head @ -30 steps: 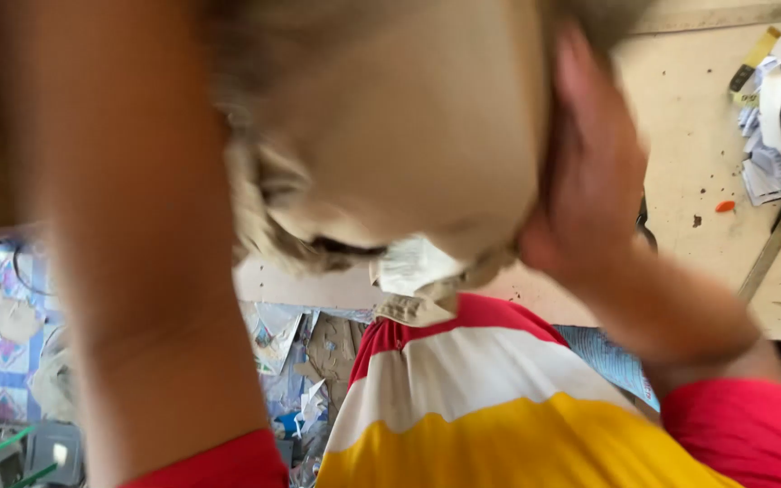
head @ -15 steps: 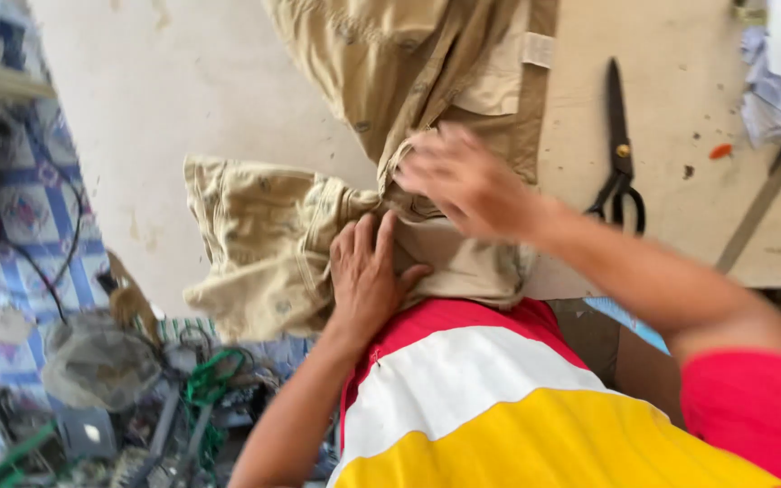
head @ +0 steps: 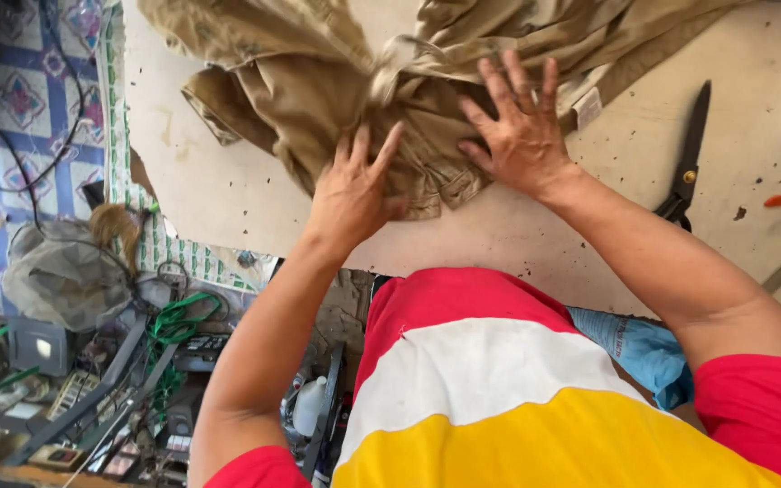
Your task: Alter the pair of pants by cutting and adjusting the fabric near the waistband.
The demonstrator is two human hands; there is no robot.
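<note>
On the pale, speckled table [head: 228, 194] a bunched khaki garment [head: 318, 81] lies spread from the top left across to the top right, crumpled and gathered into a knot of folds near the middle. Garment sits at the far side of the table, its near edge just ahead of the person's body. Both bare hands rest flat on it, palms down, fingers spread, nothing clenched or pinched: pressing, not gripping. Left hand [head: 352, 192] lies on the near lower edge of the cloth, fingers pointing up toward the gathered folds. Right hand [head: 519, 136] lies just beside it to the right, a little farther up, also on the cloth, fingertips touching the bunched part. Hands near each other but apart. Person wears a red, white and yellow striped shirt [head: 499, 389]. Left of the table, lower down, a cluttered floor area with a grey mesh fan cover [head: 65, 276], green cord [head: 178, 321] and black cables over blue patterned tiles [head: 20, 99]. Black scissors [head: 687, 158] lie closed on the table right of the right hand, well apart from the cloth. Small red scrap [head: 776, 201] sits farther right.
</note>
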